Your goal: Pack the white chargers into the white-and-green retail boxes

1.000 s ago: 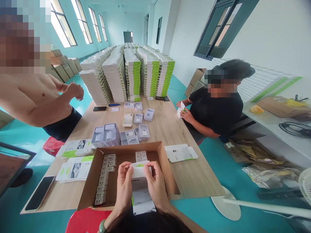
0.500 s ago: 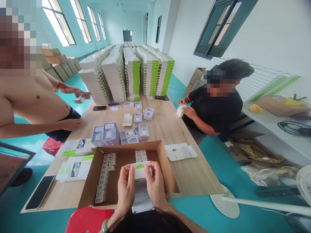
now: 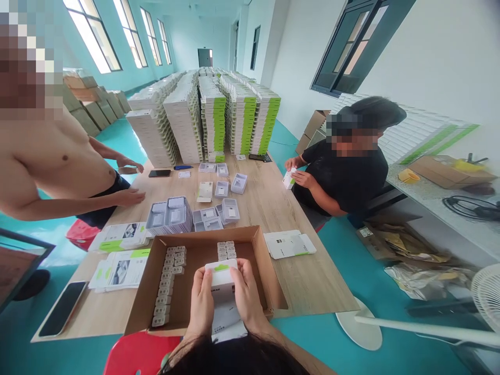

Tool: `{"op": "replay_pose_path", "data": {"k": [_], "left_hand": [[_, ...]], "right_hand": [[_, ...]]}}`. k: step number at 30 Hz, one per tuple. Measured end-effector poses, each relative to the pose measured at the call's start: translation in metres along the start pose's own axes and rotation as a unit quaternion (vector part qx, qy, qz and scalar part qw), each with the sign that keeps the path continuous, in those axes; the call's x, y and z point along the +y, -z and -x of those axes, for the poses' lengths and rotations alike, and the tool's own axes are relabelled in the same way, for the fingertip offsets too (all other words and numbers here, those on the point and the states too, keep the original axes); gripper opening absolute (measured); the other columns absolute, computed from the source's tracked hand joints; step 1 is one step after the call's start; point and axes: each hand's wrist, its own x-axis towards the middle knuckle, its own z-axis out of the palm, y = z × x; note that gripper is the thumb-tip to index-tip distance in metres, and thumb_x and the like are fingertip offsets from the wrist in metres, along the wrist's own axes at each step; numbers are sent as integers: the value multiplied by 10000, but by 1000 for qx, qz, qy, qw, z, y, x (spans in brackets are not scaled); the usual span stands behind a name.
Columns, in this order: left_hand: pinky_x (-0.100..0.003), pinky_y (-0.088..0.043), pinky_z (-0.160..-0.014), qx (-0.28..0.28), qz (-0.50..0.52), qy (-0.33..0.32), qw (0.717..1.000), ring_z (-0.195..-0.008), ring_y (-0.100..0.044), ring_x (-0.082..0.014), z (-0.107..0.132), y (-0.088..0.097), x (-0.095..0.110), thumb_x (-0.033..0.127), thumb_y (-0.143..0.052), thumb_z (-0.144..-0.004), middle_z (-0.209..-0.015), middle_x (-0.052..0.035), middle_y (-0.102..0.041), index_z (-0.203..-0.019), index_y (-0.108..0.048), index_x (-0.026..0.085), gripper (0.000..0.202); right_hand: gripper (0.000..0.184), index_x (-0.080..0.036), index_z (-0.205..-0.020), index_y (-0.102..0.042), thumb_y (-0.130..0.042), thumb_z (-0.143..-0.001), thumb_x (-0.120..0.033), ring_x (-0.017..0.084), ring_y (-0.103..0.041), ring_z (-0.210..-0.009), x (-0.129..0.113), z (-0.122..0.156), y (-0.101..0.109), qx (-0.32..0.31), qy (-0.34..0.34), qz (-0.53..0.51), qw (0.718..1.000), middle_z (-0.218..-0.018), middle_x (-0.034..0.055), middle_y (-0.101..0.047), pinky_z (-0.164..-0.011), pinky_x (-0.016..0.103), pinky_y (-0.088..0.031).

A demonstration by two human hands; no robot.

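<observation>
A white product box (image 3: 223, 302) with a green hang-hole mark on its top is held upright between my two hands. My left hand (image 3: 202, 299) grips its left side, thumb along the front edge. On the right side my right hand (image 3: 247, 294) is closed round it, thumb near the top. Beyond my hands stands an open cardboard carton (image 3: 203, 327). Inside it, a column of small white plug-like pieces (image 3: 163, 291) lines the left side, and more white pieces (image 3: 226, 250) sit at the back, partly hidden behind my hands.
Flat printed boxes (image 3: 125, 271) and a phone (image 3: 63, 308) lie to the left. Plastic trays (image 3: 170, 214) stand behind the carton, with flattened boxes (image 3: 289, 245) at its right. Tall box stacks (image 3: 213, 120) fill the far end. One person stands left; another (image 3: 344, 166) sits right, holding a box.
The box in my hands has tipped slightly and its top has shifted a little to the left. The person on the left has lowered a hand towards the table's edge.
</observation>
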Motion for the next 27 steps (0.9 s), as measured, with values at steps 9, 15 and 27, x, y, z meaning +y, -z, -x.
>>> {"op": "replay_pose_path", "data": {"k": [9, 15, 27], "left_hand": [[-340, -576, -667, -35, 37, 22, 998, -840, -760, -302, 9, -2, 4, 762, -732, -740, -848, -80, -798, -989, -700, 181, 633], [-346, -593, -768, 1, 50, 16, 999, -948, -752, -313, 4, -9, 16, 684, -790, -709, -992, -98, -799, -950, -719, 209, 537], [-341, -575, -740, 25, 43, 2, 999, -868, -724, -281, 13, -14, 32, 559, -620, -807, -958, -89, -790, -984, -742, 186, 430]], "right_hand": [[281, -258, -762, -572, -560, -852, -525, 244, -660, -714, -9, 5, -5, -19, -19, -16, 1000, -775, 40, -723, -676, 340, -525], [283, -256, -854, -614, -573, -876, -535, 257, -671, -802, -18, 5, -9, -7, 12, -33, 999, -877, 65, -735, -747, 350, -546], [263, -260, -894, -602, -589, -931, -519, 217, -693, -700, -23, 10, -10, -35, 58, -60, 996, -819, 23, -749, -625, 302, -554]]}}
